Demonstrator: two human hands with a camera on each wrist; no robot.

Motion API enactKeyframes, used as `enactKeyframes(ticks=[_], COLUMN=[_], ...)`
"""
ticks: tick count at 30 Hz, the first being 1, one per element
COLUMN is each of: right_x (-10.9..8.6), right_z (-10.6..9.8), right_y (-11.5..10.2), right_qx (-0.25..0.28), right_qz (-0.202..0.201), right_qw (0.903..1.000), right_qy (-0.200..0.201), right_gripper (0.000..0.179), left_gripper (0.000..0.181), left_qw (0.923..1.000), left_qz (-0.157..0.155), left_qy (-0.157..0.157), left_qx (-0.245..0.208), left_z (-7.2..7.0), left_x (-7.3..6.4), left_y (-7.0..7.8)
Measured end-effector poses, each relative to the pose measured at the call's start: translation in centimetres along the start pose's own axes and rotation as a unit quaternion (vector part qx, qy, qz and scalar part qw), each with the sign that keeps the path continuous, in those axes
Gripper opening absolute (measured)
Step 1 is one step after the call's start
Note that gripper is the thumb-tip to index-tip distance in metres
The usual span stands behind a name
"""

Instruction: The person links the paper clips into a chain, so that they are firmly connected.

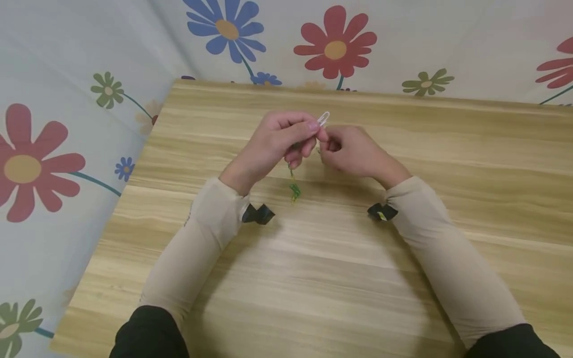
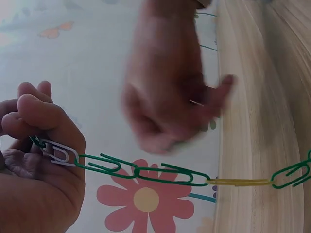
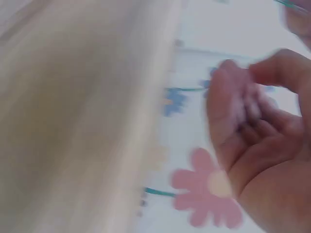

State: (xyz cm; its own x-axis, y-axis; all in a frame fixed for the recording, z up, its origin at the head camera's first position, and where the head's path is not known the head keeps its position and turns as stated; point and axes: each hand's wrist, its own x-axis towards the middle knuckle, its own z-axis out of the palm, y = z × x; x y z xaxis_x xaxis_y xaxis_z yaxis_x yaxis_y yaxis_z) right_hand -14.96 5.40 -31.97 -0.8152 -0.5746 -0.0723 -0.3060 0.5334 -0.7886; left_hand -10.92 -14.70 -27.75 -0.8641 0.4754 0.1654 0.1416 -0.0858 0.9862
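Observation:
My left hand (image 1: 286, 136) pinches a white paper clip (image 1: 324, 118) between thumb and forefinger, its looped end sticking up past the fingertips. From the curled fingers a chain of linked paper clips (image 1: 294, 190) hangs down over the table. In the left wrist view, a white clip (image 2: 63, 154) lies against the palm, followed by green clips (image 2: 172, 175), a yellow clip (image 2: 240, 182) and another green one. My right hand (image 1: 353, 151) is close beside the left fingertips, fingers bent and thumb near the forefinger; motion blur means I cannot tell whether it holds a clip.
Both hands are over a wood-grain table (image 1: 313, 298). Behind its far edge hangs a pale cloth (image 1: 385, 30) printed with flowers, which also runs along the left side. Black straps (image 1: 258, 214) stick out at both sleeve cuffs.

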Motion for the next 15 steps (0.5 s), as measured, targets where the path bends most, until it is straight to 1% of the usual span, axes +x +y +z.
enactKeyframes(ticks=[1, 2, 3, 5, 7, 9, 10, 12, 15], right_x=[-0.7, -1.5, -2.1, -3.2, -4.0, -4.3, -4.5, -4.6, -4.7], right_z=[-0.4, -0.9, -1.3, -2.0, -2.3, -2.3, -2.3, -2.2, -2.2], right_y=[-0.3, -0.8, -1.2, -1.9, -2.7, -3.2, -3.5, -3.9, -4.2], right_qx=[0.053, 0.102, 0.153, 0.229, 0.258, 0.265, 0.252, 0.216, 0.163], right_qz=[-0.005, -0.020, -0.042, -0.102, -0.172, -0.231, -0.251, -0.280, -0.296], right_qw=[0.9981, 0.9927, 0.9830, 0.9584, 0.9370, 0.9203, 0.9180, 0.9168, 0.9191], right_qy=[0.030, 0.062, 0.092, 0.136, 0.160, 0.172, 0.175, 0.185, 0.202], right_gripper=[0.003, 0.004, 0.005, 0.007, 0.008, 0.007, 0.007, 0.007, 0.007], left_gripper=[0.023, 0.023, 0.023, 0.025, 0.027, 0.028, 0.028, 0.029, 0.028], left_qw=[1.0000, 1.0000, 0.9999, 0.9995, 0.9990, 0.9984, 0.9981, 0.9978, 0.9977], left_qz=[-0.001, 0.001, 0.002, 0.008, 0.014, 0.020, 0.024, 0.026, 0.025], left_qy=[0.001, 0.003, 0.005, 0.009, 0.013, 0.017, 0.018, 0.019, 0.016], left_qx=[0.004, 0.009, 0.016, 0.028, 0.041, 0.051, 0.053, 0.058, 0.060], left_z=[0.1, 0.2, 0.3, 0.6, 0.9, 1.1, 1.2, 1.4, 1.5], left_x=[0.0, 0.0, 0.1, 0.1, 0.0, -0.1, -0.2, -0.4, -0.4], left_y=[-0.1, 0.0, 0.0, 0.1, 0.2, 0.3, 0.3, 0.4, 0.6])
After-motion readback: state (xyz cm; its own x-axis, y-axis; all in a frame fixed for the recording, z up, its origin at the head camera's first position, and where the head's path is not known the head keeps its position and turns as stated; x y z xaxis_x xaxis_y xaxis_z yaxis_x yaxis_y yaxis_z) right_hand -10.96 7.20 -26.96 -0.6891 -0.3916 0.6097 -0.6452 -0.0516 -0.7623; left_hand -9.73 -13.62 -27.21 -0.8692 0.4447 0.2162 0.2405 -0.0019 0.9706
